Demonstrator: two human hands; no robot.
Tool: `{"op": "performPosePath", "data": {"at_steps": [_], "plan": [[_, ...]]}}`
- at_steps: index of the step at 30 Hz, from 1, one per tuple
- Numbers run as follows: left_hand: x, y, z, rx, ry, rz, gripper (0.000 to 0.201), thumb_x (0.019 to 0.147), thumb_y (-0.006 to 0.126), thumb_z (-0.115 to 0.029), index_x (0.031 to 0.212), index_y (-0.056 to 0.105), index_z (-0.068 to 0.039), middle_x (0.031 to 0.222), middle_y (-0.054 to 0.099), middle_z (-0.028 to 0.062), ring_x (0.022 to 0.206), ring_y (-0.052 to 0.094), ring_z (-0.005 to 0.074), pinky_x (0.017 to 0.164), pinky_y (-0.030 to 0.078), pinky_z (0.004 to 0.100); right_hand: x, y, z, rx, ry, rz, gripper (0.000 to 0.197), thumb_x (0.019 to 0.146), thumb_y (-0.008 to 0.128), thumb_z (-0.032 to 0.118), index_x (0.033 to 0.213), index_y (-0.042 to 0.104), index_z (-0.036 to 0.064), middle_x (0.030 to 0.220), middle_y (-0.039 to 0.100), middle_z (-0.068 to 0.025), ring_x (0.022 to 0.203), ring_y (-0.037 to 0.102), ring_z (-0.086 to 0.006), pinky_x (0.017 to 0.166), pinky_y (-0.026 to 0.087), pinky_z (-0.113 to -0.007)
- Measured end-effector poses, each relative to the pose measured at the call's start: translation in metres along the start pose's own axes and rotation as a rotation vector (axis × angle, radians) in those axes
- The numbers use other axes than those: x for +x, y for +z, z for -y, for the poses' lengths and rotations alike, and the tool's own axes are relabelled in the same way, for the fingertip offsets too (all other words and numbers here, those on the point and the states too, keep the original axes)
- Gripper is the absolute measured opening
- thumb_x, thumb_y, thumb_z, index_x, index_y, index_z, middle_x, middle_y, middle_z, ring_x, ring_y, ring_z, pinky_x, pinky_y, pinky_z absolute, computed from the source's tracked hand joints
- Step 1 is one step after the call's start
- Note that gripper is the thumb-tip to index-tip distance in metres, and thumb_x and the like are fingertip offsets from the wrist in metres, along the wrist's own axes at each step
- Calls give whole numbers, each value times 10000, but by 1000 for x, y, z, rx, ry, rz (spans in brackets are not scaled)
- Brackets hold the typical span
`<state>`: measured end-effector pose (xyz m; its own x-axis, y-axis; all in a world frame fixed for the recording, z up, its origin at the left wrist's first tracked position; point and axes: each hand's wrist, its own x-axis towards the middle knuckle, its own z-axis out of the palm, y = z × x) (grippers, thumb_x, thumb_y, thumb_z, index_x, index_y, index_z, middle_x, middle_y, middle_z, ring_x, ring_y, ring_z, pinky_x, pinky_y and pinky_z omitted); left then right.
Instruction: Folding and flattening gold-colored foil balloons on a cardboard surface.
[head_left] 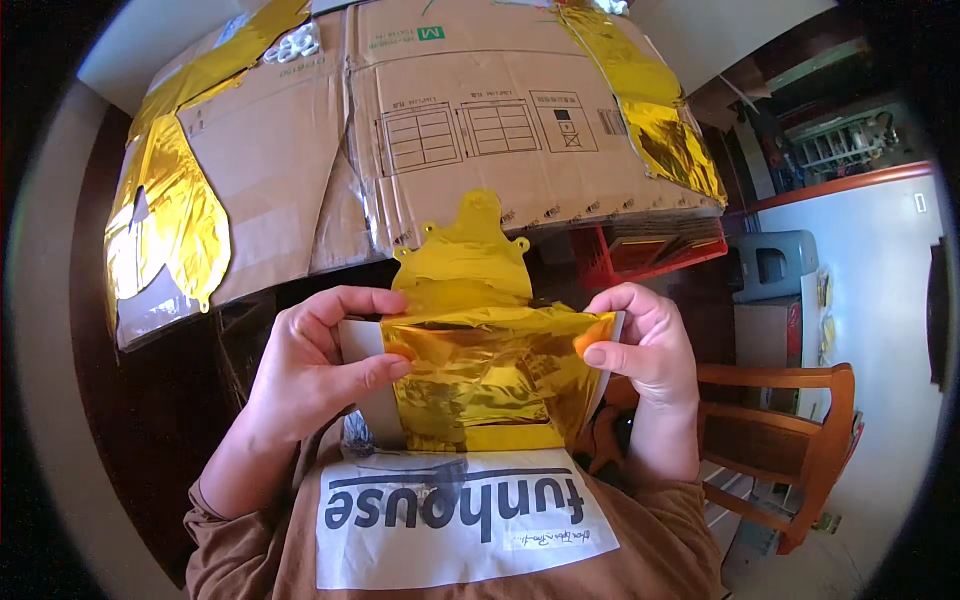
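In front of my chest I hold a flat, uninflated gold foil balloon, stretched between both hands. Its upper end has a rounded tip and small eyelet tabs, and points away from me toward the carton. My left hand pinches the left edge between thumb and fingers. On the opposite edge my right hand does the same, thumb on the near face. A white sheet shows behind the foil on the left, and a thin strip of white on the right. Creases and a fold cross the middle of the foil.
A large flattened cardboard carton covers the table ahead. Gold foil pieces lie on its left and right sides. A red crate sits below its right edge. A wooden chair and a grey-blue stool stand to my right.
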<state>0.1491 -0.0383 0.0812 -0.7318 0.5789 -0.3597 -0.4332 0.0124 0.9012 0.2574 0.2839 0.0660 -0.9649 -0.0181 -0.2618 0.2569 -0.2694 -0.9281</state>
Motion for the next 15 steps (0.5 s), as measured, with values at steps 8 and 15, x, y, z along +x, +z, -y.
{"op": "performPosePath", "data": {"at_steps": [8,15], "plan": [[-5,0,-7,-15,-11,-2,290,895,759,14,1158,637,30,1049,721,66,943,673,87,862,561,249,2,14,-3,-11,-122,-71,172,911,772,75,1054,694,22,956,722,1,879,641,-64,844,485,-212],[-1,-6,-4,15,73,-54,291,935,740,-43,1183,595,2,994,704,32,906,646,66,814,549,243,9,22,5,-407,-173,-82,198,983,728,194,966,679,3,843,642,36,778,529,-49,725,436,-214]]}}
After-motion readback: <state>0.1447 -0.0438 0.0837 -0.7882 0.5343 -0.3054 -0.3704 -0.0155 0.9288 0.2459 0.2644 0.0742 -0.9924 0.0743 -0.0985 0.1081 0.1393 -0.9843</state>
